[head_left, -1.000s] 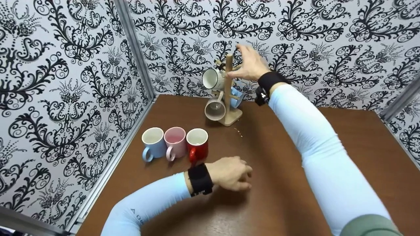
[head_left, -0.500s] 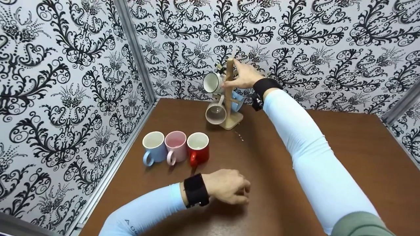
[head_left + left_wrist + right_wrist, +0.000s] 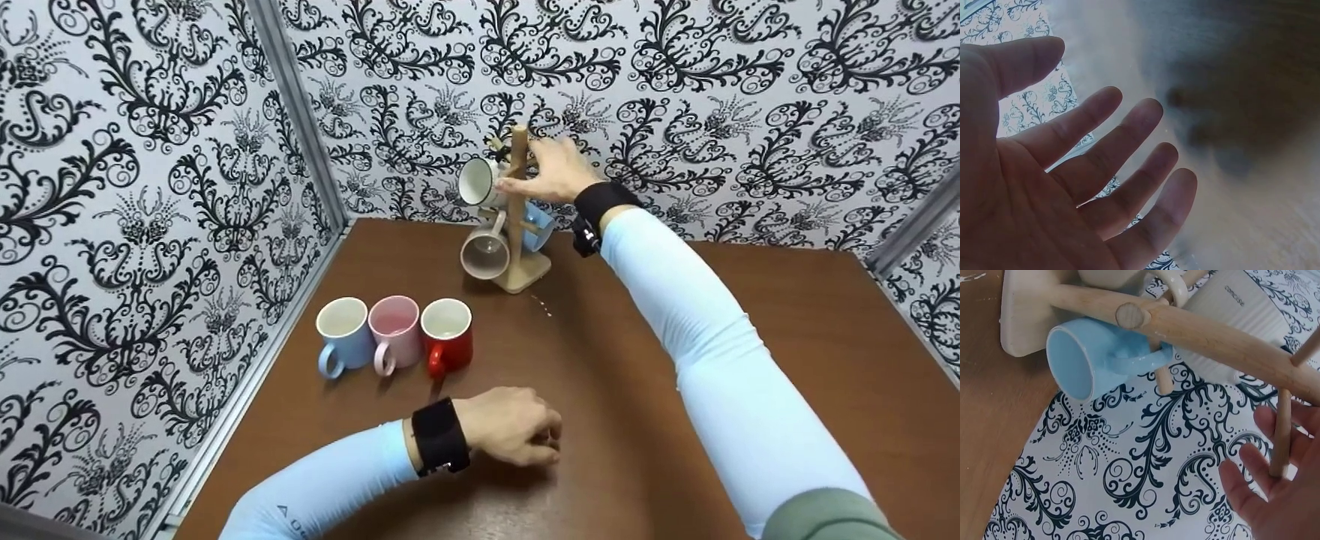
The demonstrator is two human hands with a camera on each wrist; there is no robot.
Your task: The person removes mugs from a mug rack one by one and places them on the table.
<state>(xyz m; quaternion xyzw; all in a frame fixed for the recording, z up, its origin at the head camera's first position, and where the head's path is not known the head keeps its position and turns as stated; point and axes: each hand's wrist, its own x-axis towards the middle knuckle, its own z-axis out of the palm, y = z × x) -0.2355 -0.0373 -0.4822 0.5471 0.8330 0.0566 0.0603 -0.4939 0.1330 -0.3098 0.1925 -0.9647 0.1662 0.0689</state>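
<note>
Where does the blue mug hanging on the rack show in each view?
Head: blue mug just right of the rack post, slightly above picture center.
Left wrist: not in it.
Right wrist: upper left, beside the same post.
Landmark in all three: the patterned wall.

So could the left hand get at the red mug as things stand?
Probably yes: in the head view the red mug stands near the left hand, its handle facing the camera, with nothing seen between; the hand holds nothing, and the pink mug crowds only one side.
</note>
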